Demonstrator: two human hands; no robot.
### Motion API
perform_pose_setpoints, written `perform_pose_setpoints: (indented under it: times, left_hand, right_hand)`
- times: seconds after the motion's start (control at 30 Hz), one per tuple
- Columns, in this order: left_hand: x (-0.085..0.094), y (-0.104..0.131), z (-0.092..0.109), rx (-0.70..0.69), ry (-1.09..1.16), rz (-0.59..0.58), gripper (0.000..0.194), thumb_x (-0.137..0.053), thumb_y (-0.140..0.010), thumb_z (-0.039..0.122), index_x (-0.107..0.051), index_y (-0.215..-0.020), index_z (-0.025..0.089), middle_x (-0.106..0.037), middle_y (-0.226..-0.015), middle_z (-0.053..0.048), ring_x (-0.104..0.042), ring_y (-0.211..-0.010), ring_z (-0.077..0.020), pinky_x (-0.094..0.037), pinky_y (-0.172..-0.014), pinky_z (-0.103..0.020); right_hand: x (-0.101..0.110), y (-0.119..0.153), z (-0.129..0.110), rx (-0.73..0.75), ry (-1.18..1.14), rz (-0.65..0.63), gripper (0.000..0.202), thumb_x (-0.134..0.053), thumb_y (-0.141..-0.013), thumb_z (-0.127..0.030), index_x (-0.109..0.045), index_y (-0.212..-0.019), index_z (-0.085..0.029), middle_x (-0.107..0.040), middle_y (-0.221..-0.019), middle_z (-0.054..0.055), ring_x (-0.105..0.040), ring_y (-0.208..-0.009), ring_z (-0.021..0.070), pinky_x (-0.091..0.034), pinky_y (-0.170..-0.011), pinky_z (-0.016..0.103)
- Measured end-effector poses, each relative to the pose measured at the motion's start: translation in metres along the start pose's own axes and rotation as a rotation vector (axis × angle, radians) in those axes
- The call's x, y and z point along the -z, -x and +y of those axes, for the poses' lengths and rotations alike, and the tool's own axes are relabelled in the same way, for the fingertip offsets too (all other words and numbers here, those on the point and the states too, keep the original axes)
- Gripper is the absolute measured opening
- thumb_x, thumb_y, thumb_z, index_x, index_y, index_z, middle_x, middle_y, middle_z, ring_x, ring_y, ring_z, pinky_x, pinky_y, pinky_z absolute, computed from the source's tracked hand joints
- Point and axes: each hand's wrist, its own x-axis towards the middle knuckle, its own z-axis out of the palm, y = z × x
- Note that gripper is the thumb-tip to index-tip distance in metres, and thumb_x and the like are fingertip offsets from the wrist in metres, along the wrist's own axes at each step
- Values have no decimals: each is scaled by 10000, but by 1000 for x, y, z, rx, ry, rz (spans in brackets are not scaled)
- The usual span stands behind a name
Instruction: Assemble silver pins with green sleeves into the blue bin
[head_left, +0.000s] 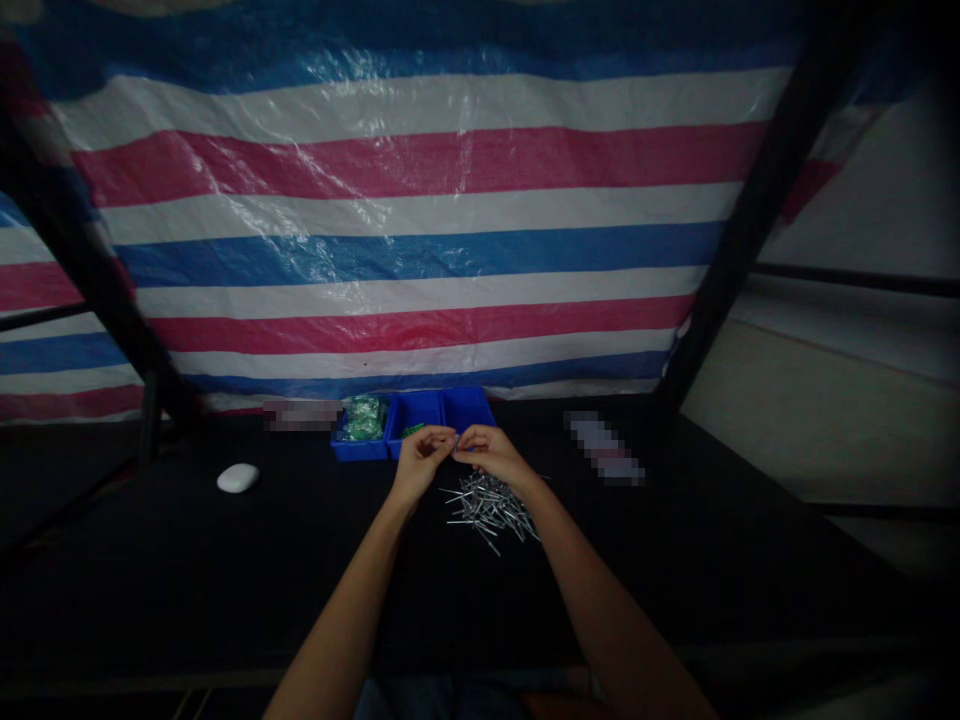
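Our left grip [421,458] and our right grip [491,455] meet over the black worktop [300,570], fingers curled and fingertips nearly together around something tiny. We cannot tell what it is, nor which hand holds it. Just beside our hands, at five o'clock, the thin silver rods [491,508] lie in a loose, crisscrossed pile; our right wrist and forearm hide part of its edge. At ten o'clock, near our left hand, we have a small blue bin [360,452] with a shiny, clear-wrapped green bundle [365,416] in it. Next to that, from eleven to twelve o'clock, stands a divided blue tray [469,405], with a few green pieces [412,431] in its left compartment, partly behind our left fingers. Well apart at nine o'clock rests a rounded white object [238,478]. A striped sheet [435,265] hangs beyond, at twelve o'clock.
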Motion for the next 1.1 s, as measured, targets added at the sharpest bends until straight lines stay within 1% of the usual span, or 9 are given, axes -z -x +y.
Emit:
perform_pose_setpoints:
  times: [0.13,0.23,0.33,0.47,0.6,0.73,0.9,1.0,1.1]
  left_hand:
    - [0,-1,-1,-7,-12,4,255,-682,-612,283,-641,-812,131,-629,-758,-50,-552,-671,-120,-441,-656,-244]
    - [1,-2,-1,-43,-67,21,266,-665,-626,297,-642,-837,137,-640,-832,-67,-553,-689,-126,-436,-677,-258]
    - [3,-2,-3,-96,-206,28,264,-624,-667,304,-641,-880,148,-638,-901,-74,-540,-683,-125,-422,-650,-251]
    - [5,1,-8,-153,-457,-1,219,-560,-722,295,-646,-886,177,-639,-876,-58,-531,-679,-145,-394,-598,-248]
    - [4,7,-14,-201,-602,-92,151,-566,-710,271,-660,-807,204,-638,-833,-46,-538,-702,-167,-397,-653,-272]
    - [0,11,-15,-202,-699,-226,164,-552,-718,274,-661,-818,201,-627,-838,-47,-541,-743,-177,-400,-704,-290]
    - [-6,15,-13,-266,-777,-324,214,-504,-765,267,-648,-915,218,-601,-920,-59,-520,-882,-195,-368,-829,-326]
    - [-8,17,-15,-281,-835,-378,254,-458,-797,265,-622,-987,225,-570,-979,-62,-496,-926,-190,-353,-857,-331]
    - [-8,18,-20,-303,-906,-411,276,-439,-812,267,-598,-1034,232,-539,-1022,-64,-473,-958,-190,-332,-879,-345]
  right_hand:
    - [1,0,1,2,17,9,231,-690,-559,-309,-567,-692,-166,-568,-632,-19,-471,-472,76,-328,-401,180]
    - [3,-1,2,10,4,18,223,-686,-563,-317,-577,-688,-167,-559,-605,-28,-451,-446,69,-326,-399,185]
    - [5,-3,4,9,-22,50,219,-683,-566,-316,-589,-695,-166,-562,-610,-29,-435,-425,61,-322,-397,189]
    - [10,-6,7,-39,-50,146,230,-681,-559,-319,-604,-710,-163,-562,-592,-20,-430,-412,63,-307,-381,187]
    - [14,-9,10,-63,-82,250,231,-680,-546,-323,-613,-703,-167,-545,-533,-23,-418,-403,69,-291,-366,187]
    - [15,-10,12,-73,-92,302,225,-673,-537,-320,-618,-699,-174,-528,-486,-29,-413,-394,81,-282,-358,197]
    - [13,-9,8,-50,-102,303,232,-631,-572,-333,-620,-738,-172,-619,-629,8,-404,-382,69,-285,-364,206]
    - [11,-7,4,-61,-116,315,281,-588,-614,-349,-612,-830,-171,-646,-718,28,-406,-375,62,-297,-365,204]
    - [10,-6,1,-71,-126,319,308,-575,-629,-349,-603,-880,-173,-651,-753,37,-421,-389,62,-310,-373,199]
